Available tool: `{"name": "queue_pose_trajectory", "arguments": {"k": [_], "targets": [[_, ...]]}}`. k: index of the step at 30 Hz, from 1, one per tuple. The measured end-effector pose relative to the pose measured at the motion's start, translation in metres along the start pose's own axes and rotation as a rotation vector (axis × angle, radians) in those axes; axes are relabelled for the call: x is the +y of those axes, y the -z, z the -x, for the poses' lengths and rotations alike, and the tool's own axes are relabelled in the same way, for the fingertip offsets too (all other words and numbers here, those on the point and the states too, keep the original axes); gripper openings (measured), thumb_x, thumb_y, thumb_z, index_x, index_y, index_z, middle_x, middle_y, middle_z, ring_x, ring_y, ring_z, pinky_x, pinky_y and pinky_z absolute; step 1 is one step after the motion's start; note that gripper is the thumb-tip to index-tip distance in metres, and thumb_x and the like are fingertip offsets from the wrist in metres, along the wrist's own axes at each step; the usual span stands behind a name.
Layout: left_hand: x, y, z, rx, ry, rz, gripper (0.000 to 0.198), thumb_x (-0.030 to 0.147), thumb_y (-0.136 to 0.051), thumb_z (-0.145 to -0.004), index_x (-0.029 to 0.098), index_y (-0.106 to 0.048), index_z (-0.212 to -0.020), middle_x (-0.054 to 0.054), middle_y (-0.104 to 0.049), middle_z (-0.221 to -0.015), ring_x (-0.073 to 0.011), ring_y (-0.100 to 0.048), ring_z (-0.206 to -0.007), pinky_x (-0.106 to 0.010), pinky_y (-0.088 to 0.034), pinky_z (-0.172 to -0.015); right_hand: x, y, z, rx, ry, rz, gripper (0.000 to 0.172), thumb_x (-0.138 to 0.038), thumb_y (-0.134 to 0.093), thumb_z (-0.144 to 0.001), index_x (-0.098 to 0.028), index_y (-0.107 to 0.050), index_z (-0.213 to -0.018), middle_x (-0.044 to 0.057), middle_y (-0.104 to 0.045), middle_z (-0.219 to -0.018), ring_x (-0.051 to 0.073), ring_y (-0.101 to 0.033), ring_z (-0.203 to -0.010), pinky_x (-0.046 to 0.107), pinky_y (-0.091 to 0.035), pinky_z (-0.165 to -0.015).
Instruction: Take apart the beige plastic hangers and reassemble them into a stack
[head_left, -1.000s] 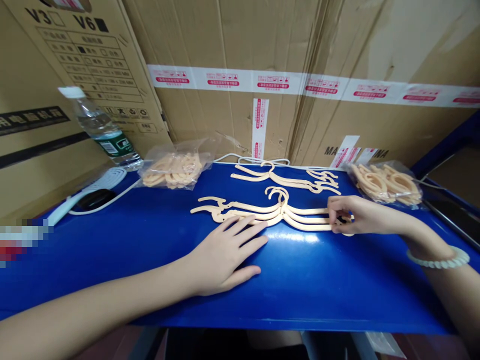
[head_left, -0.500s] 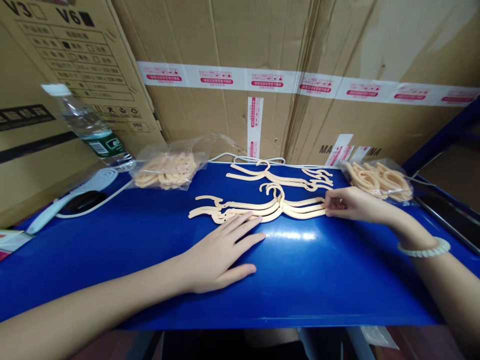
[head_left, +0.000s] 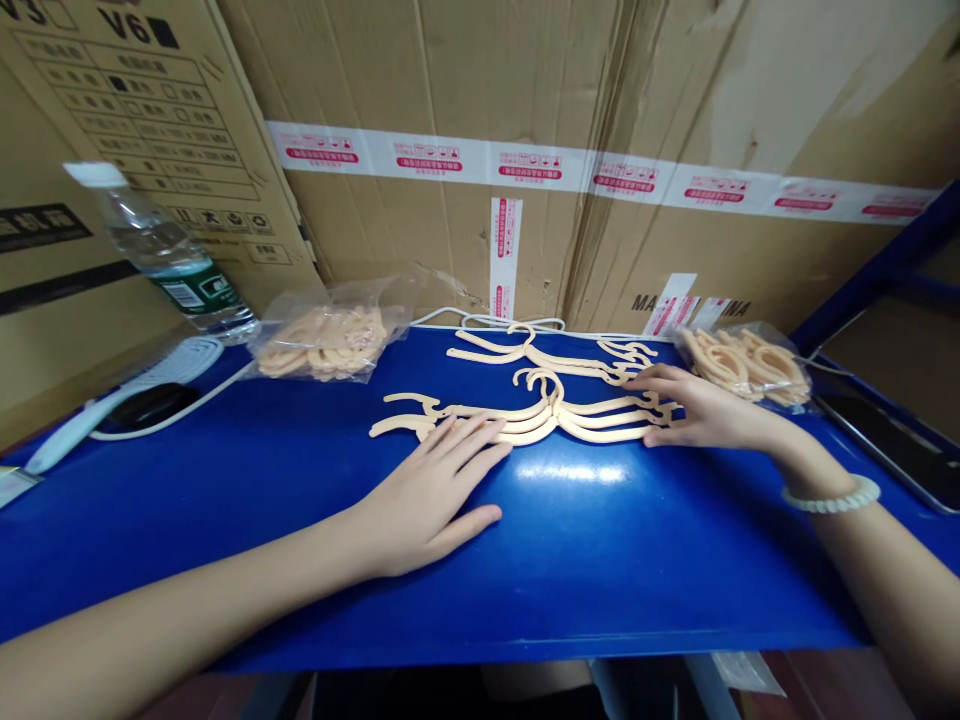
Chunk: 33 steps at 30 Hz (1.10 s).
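Observation:
Several cream-coloured folding hangers (head_left: 525, 425) lie stacked side by side on the blue table, their hooks pointing away from me. My left hand (head_left: 431, 495) rests flat with fingers spread, its fingertips over the left arms of the nearest hanger. At the right ends of the same hangers is my right hand (head_left: 701, 405), thumb and fingers apart around the arm ends, part of which they hide. Behind this group lies another set of cream hangers (head_left: 517, 350), with hooked ends bunched at its right.
Plastic bags of cream hanger parts stand at back left (head_left: 322, 340) and back right (head_left: 742, 360). At left are a water bottle (head_left: 169, 255), a pale hairbrush (head_left: 135, 395) and a black oval object (head_left: 154, 405). A phone (head_left: 885, 445) lies right; cardboard boxes (head_left: 435, 80) line the back.
My right hand has opened from its pinch on the hangers' right ends, thumb and fingers now apart. The left hand stays on the hangers. The view has shifted slightly.

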<state>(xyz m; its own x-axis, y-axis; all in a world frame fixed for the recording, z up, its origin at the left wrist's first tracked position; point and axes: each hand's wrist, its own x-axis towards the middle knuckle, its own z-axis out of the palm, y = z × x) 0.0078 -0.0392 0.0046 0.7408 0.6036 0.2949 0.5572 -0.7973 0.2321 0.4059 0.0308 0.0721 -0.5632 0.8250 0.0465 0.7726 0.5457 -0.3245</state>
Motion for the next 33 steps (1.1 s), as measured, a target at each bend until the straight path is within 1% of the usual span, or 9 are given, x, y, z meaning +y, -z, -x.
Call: {"name": "queue_pose_trajectory", "arguments": {"k": [3, 7, 11, 16, 20, 22, 25, 30, 33], "targets": [[-0.003, -0.001, -0.001, 0.001, 0.068, -0.059, 0.056, 0.048, -0.047, -0.103, 0.018, -0.045, -0.15, -0.017, -0.035, -0.162, -0.0366, -0.026, -0.153, -0.061, -0.023, -0.124, -0.001, -0.004, -0.002, -0.042, 0.006, 0.014, 0.072, -0.063, -0.075, -0.076, -0.022, -0.066, -0.135, 0.015, -0.062, -0.135, 0.04, -0.057, -0.125, 0.054, -0.044, -0.108], [-0.007, -0.004, 0.0, -0.042, 0.144, -0.098, 0.06, 0.053, -0.043, -0.103, 0.018, -0.041, -0.153, -0.019, -0.027, -0.165, -0.0391, -0.023, -0.153, -0.064, -0.024, -0.122, -0.002, -0.002, -0.003, -0.077, -0.019, -0.012, 0.055, -0.059, -0.073, -0.079, -0.019, -0.073, -0.116, 0.014, -0.069, -0.116, 0.035, -0.065, -0.108, 0.047, -0.053, -0.093], [-0.009, -0.006, 0.001, -0.029, 0.138, -0.089, 0.06, 0.053, -0.043, -0.103, 0.02, -0.042, -0.153, -0.017, -0.028, -0.165, -0.038, -0.023, -0.154, -0.062, -0.025, -0.122, -0.004, 0.001, -0.004, -0.08, -0.041, -0.043, 0.045, -0.055, -0.074, -0.077, -0.022, -0.074, -0.107, 0.01, -0.071, -0.108, 0.032, -0.067, -0.1, 0.043, -0.053, -0.086], [-0.01, -0.007, 0.002, -0.009, 0.1, -0.075, 0.061, 0.051, -0.045, -0.103, 0.022, -0.038, -0.156, -0.016, -0.028, -0.165, -0.0369, -0.025, -0.153, -0.06, -0.026, -0.123, -0.003, 0.002, -0.004, -0.072, -0.061, -0.049, 0.045, -0.057, -0.074, -0.076, -0.022, -0.074, -0.103, 0.009, -0.072, -0.103, 0.031, -0.067, -0.093, 0.042, -0.052, -0.081], [-0.01, -0.006, 0.002, -0.002, 0.081, -0.073, 0.058, 0.048, -0.045, -0.104, 0.022, -0.039, -0.156, -0.016, -0.03, -0.164, -0.0366, -0.027, -0.152, -0.059, -0.027, -0.123, -0.002, 0.002, -0.004, -0.066, -0.064, -0.05, 0.045, -0.058, -0.073, -0.077, -0.022, -0.074, -0.104, 0.01, -0.072, -0.105, 0.031, -0.067, -0.095, 0.042, -0.052, -0.081], [-0.01, -0.004, 0.001, -0.014, 0.083, -0.076, 0.055, 0.045, -0.044, -0.105, 0.022, -0.04, -0.154, -0.016, -0.032, -0.163, -0.0363, -0.029, -0.151, -0.059, -0.029, -0.121, -0.002, 0.002, -0.003, -0.067, -0.064, -0.045, 0.047, -0.059, -0.073, -0.077, -0.021, -0.074, -0.104, 0.011, -0.072, -0.106, 0.032, -0.067, -0.095, 0.042, -0.052, -0.081], [-0.015, -0.001, -0.003, -0.006, 0.087, -0.065, 0.047, 0.037, -0.042, -0.105, 0.022, -0.046, -0.15, -0.015, -0.042, -0.158, -0.0342, -0.038, -0.146, -0.058, -0.033, -0.118, -0.003, 0.003, -0.004, -0.069, -0.059, -0.038, 0.048, -0.059, -0.072, -0.077, -0.02, -0.074, -0.105, 0.012, -0.072, -0.105, 0.031, -0.066, -0.095, 0.042, -0.052, -0.08], [-0.03, 0.0, -0.007, 0.113, 0.158, -0.036, 0.045, 0.035, -0.044, -0.103, 0.019, -0.051, -0.144, -0.015, -0.056, -0.145, -0.0333, -0.051, -0.133, -0.055, -0.04, -0.112, -0.003, 0.003, -0.004, -0.082, -0.071, -0.01, 0.049, -0.06, -0.07, -0.078, -0.019, -0.074, -0.106, 0.012, -0.072, -0.104, 0.031, -0.066, -0.093, 0.042, -0.052, -0.078], [-0.035, -0.001, -0.009, 0.142, 0.168, -0.03, 0.04, 0.032, -0.043, -0.103, 0.018, -0.054, -0.139, -0.015, -0.062, -0.137, -0.0322, -0.055, -0.127, -0.053, -0.043, -0.108, -0.003, 0.003, -0.004, -0.083, -0.061, -0.006, 0.047, -0.059, -0.069, -0.079, -0.02, -0.074, -0.105, 0.012, -0.072, -0.106, 0.031, -0.066, -0.094, 0.041, -0.053, -0.078]]}}
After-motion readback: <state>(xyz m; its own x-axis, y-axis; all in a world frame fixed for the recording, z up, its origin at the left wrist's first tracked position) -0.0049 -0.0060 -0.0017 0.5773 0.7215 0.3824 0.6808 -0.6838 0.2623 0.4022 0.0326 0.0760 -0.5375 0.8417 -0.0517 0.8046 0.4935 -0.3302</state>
